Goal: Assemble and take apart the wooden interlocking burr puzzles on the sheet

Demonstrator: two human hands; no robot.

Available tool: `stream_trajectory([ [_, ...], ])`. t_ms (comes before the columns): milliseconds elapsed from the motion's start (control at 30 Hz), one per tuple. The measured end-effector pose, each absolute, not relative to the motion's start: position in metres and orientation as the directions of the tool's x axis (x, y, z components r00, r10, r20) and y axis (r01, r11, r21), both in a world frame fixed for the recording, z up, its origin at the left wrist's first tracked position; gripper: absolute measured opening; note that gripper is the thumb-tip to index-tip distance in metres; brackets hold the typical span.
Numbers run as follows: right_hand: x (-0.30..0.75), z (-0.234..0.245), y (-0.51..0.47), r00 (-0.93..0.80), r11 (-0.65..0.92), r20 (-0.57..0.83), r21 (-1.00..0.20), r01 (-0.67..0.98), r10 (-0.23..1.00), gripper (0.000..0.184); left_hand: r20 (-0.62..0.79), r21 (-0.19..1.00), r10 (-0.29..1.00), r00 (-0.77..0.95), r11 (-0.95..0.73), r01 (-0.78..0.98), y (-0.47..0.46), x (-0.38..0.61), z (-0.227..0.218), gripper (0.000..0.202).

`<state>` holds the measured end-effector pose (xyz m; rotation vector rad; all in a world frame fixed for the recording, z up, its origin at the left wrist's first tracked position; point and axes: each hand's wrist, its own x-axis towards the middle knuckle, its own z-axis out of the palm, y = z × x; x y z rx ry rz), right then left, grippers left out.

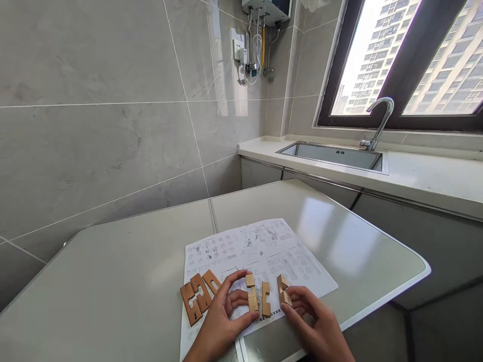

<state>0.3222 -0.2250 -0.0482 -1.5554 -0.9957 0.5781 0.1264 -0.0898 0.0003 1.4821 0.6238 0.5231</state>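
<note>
Several notched wooden puzzle pieces lie on a printed instruction sheet [260,249] near the front edge of a grey table [151,261]. My left hand [222,322] pinches one upright wooden piece [251,293] between thumb and fingers. My right hand [319,329] grips another wooden piece [283,290] at its fingertips. Between the two held pieces a third wooden piece [265,299] stands on the sheet. Three more flat pieces [199,294] lie side by side to the left of my left hand.
A tiled wall runs along the left. Behind the table a white counter [415,176] holds a steel sink [335,155] with a tap [379,120] under a window. A water heater with hoses [260,30] hangs on the wall.
</note>
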Motion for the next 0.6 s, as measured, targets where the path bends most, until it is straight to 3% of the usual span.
stream_trajectory([
  [67,0.323,-0.042,-0.221,0.516,0.02,0.102,-0.987,0.162,0.851,0.035,-0.063,0.997,0.669,0.74,0.002,0.083,-0.091,0.125,-0.001,0.071],
  [200,0.323,-0.038,-0.21,0.536,0.045,0.069,-0.997,0.058,0.841,0.037,0.015,0.915,0.734,0.679,-0.284,0.286,-0.093,0.121,-0.002,0.066],
  [367,0.319,-0.043,-0.207,0.564,0.02,0.093,-0.991,0.134,0.82,0.037,0.115,0.78,0.682,0.722,-0.512,0.36,-0.093,0.119,-0.011,0.067],
  [600,0.319,-0.044,-0.209,0.535,0.006,0.145,-0.968,0.252,0.832,0.033,0.139,0.68,0.612,0.779,-0.631,0.374,-0.084,0.127,-0.011,0.071],
])
